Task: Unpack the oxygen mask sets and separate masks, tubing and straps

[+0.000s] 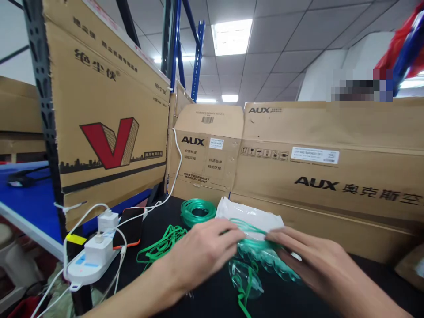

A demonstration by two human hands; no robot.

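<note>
Between my hands lies a loop of clear green tubing (253, 244). My left hand (212, 245) is closed, its fingertips pinching the tubing's left side. My right hand (306, 254) curls its fingers over the tubing's right end, partly hiding it. Just below is a row of rounded, clear green plastic pieces (281, 261), whose exact kind I cannot make out. A clear mask (243, 276) with a green strap (244, 298) rests nearer me on the black table. Behind my hands sits a white plastic bag (250, 214).
At the back left is a coil of green tubing (198, 212), with a heap of green straps (165, 243) in front. A power strip (89, 265) with chargers, white cables and a phone (129, 227) occupy the left edge. Cardboard panels (318, 168) wall the table's back; a box (109, 110) stands left.
</note>
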